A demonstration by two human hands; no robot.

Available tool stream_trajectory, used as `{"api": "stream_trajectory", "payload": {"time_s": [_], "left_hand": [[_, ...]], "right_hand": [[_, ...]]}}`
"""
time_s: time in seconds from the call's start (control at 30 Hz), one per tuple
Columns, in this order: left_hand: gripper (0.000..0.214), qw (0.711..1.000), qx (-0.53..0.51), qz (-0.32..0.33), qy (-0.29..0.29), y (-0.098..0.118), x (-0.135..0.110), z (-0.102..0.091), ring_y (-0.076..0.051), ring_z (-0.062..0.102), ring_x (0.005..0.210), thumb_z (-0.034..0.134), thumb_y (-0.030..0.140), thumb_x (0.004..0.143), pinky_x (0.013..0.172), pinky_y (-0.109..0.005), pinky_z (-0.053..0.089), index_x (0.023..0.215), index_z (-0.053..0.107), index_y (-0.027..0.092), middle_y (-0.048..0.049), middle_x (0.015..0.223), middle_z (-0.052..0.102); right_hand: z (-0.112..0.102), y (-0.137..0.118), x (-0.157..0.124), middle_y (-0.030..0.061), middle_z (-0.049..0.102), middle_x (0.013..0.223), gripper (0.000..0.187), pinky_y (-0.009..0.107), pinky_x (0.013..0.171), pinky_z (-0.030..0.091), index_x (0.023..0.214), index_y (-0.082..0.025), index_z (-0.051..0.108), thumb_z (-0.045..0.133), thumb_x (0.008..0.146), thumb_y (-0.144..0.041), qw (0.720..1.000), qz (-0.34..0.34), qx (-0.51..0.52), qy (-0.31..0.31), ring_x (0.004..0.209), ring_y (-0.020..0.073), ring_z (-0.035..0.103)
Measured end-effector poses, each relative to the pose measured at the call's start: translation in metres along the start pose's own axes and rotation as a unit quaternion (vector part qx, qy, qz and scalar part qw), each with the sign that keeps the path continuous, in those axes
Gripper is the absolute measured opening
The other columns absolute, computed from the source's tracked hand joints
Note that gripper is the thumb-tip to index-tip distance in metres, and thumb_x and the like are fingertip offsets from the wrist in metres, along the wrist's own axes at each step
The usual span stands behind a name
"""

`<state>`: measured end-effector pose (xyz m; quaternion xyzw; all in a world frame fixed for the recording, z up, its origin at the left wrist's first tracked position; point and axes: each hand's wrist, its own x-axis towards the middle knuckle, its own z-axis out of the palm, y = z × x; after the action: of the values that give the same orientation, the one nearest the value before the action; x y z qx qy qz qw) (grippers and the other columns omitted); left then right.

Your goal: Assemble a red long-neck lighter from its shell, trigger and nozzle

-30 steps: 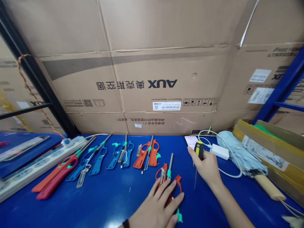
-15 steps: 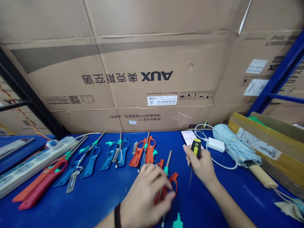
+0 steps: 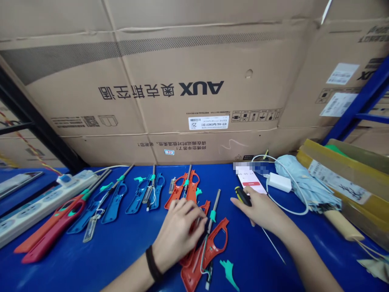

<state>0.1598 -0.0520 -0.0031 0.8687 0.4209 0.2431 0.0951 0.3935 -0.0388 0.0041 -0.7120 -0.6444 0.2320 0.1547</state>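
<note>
My left hand [image 3: 179, 231] is curled over a red plastic lighter half [image 3: 204, 209], with a second red lighter shell [image 3: 206, 255] lying open below it, showing a metal nozzle and thin wires. A loose teal plastic piece [image 3: 228, 272] lies just right of that shell. My right hand [image 3: 258, 209] grips a yellow-and-black screwdriver [image 3: 243, 196], its thin shaft slanting down to the right past my wrist. The fingers cover part of the handle. Several blue, orange and red long lighters [image 3: 114, 207] lie in a row to the left.
A phone [image 3: 251, 179] with a white screen and a white charger [image 3: 279, 182] with its cable lie beyond my right hand. A pale blue umbrella [image 3: 304, 186] and a yellow-edged carton [image 3: 334, 176] stand right. A power strip [image 3: 45, 202] lies left on the blue bench [image 3: 127, 259].
My left hand has moved up and left, and the red lighter shell now lies fully visible below it. My right hand has turned the screwdriver from upright to nearly flat, its shaft pointing down-right.
</note>
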Motion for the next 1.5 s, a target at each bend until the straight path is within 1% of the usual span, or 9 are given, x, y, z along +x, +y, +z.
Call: {"api": "stream_trajectory", "payload": {"time_s": [0.17, 0.53, 0.83, 0.9, 1.0, 1.13, 1.23, 1.37, 1.5], "left_hand": [[0.02, 0.997, -0.001, -0.078, -0.027, -0.014, 0.001, -0.002, -0.018, 0.054, 0.076, 0.059, 0.041, 0.078, 0.072, -0.034, 0.031, 0.076, 0.058, 0.021, 0.0025, 0.079, 0.063], [0.016, 0.987, -0.004, -0.117, -0.113, -0.014, 0.0, -0.005, -0.017, 0.056, 0.069, 0.058, 0.032, 0.072, 0.075, -0.035, 0.034, 0.062, 0.056, 0.02, 0.0034, 0.062, 0.062], [0.013, 0.987, -0.029, -0.127, -0.095, -0.015, 0.001, -0.004, -0.016, 0.058, 0.062, 0.052, 0.025, 0.071, 0.077, -0.037, 0.039, 0.061, 0.056, 0.019, 0.002, 0.061, 0.064], [0.013, 0.984, -0.06, -0.13, -0.102, -0.018, 0.002, -0.009, -0.014, 0.056, 0.057, 0.051, 0.024, 0.072, 0.072, -0.033, 0.042, 0.061, 0.056, 0.019, 0.0019, 0.06, 0.064], [0.011, 0.957, -0.184, -0.128, -0.181, -0.024, 0.003, -0.019, -0.011, 0.056, 0.053, 0.049, 0.022, 0.073, 0.058, -0.025, 0.043, 0.066, 0.056, 0.018, 0.0026, 0.059, 0.063], [0.009, 0.916, -0.307, -0.13, -0.225, -0.03, -0.002, -0.029, -0.01, 0.059, 0.057, 0.052, 0.024, 0.077, 0.058, -0.022, 0.045, 0.071, 0.054, 0.018, 0.0029, 0.064, 0.062], [0.013, 0.918, -0.319, -0.137, -0.193, -0.032, -0.008, -0.03, -0.01, 0.058, 0.06, 0.054, 0.03, 0.081, 0.062, -0.024, 0.046, 0.076, 0.054, 0.017, 0.0019, 0.068, 0.063], [0.02, 0.921, -0.33, -0.136, -0.157, -0.036, -0.012, -0.025, -0.012, 0.059, 0.067, 0.051, 0.037, 0.084, 0.067, -0.026, 0.046, 0.086, 0.054, 0.017, -0.0001, 0.074, 0.064], [0.02, 0.942, -0.285, -0.138, -0.115, -0.041, -0.012, -0.017, -0.011, 0.055, 0.063, 0.053, 0.037, 0.083, 0.06, -0.023, 0.044, 0.083, 0.055, 0.017, 0.0008, 0.072, 0.061]], "right_hand": [[0.015, 0.002, 0.002, 0.0064, 0.067, 0.074, 0.025, 0.027, 0.048, 0.03, 0.083, -0.023, 0.043, 0.045, 0.083, -0.047, 0.992, 0.007, -0.128, -0.003, 0.067, 0.0271, 0.065], [0.016, 0.005, 0.005, 0.0057, 0.065, 0.075, 0.029, 0.029, 0.05, 0.032, 0.08, -0.022, 0.044, 0.048, 0.08, -0.05, 0.988, 0.034, -0.15, 0.006, 0.069, 0.0272, 0.064], [0.018, 0.007, 0.006, 0.0029, 0.062, 0.072, 0.033, 0.028, 0.05, 0.034, 0.087, -0.021, 0.049, 0.05, 0.078, -0.053, 0.993, 0.02, -0.11, 0.032, 0.064, 0.0224, 0.062], [0.021, 0.007, 0.005, 0.0043, 0.062, 0.077, 0.038, 0.029, 0.053, 0.037, 0.09, -0.021, 0.049, 0.052, 0.075, -0.056, 0.995, -0.002, -0.094, 0.045, 0.068, 0.0232, 0.062], [0.021, 0.003, 0.004, 0.0071, 0.06, 0.088, 0.04, 0.031, 0.056, 0.041, 0.092, -0.021, 0.05, 0.051, 0.076, -0.058, 0.993, -0.023, -0.073, 0.091, 0.074, 0.0249, 0.062], [0.015, -0.011, -0.002, 0.005, 0.059, 0.093, 0.024, 0.029, 0.061, 0.041, 0.093, -0.022, 0.053, 0.046, 0.085, -0.044, 0.983, -0.124, -0.028, 0.13, 0.076, 0.0199, 0.061], [0.013, -0.021, -0.01, -0.0014, 0.06, 0.077, 0.012, 0.024, 0.056, 0.038, 0.087, -0.023, 0.058, 0.051, 0.085, -0.033, 0.975, -0.22, 0.035, 0.022, 0.063, 0.0129, 0.055], [0.019, -0.029, -0.022, -0.0043, 0.058, 0.066, 0.009, 0.019, 0.053, 0.035, 0.086, -0.023, 0.065, 0.059, 0.079, -0.024, 0.942, -0.275, 0.109, -0.16, 0.057, 0.0089, 0.049], [0.029, -0.035, -0.03, -0.0058, 0.053, 0.059, 0.016, 0.018, 0.05, 0.032, 0.089, -0.025, 0.069, 0.065, 0.074, -0.028, 0.923, -0.294, 0.103, -0.224, 0.052, 0.0078, 0.047]]}}
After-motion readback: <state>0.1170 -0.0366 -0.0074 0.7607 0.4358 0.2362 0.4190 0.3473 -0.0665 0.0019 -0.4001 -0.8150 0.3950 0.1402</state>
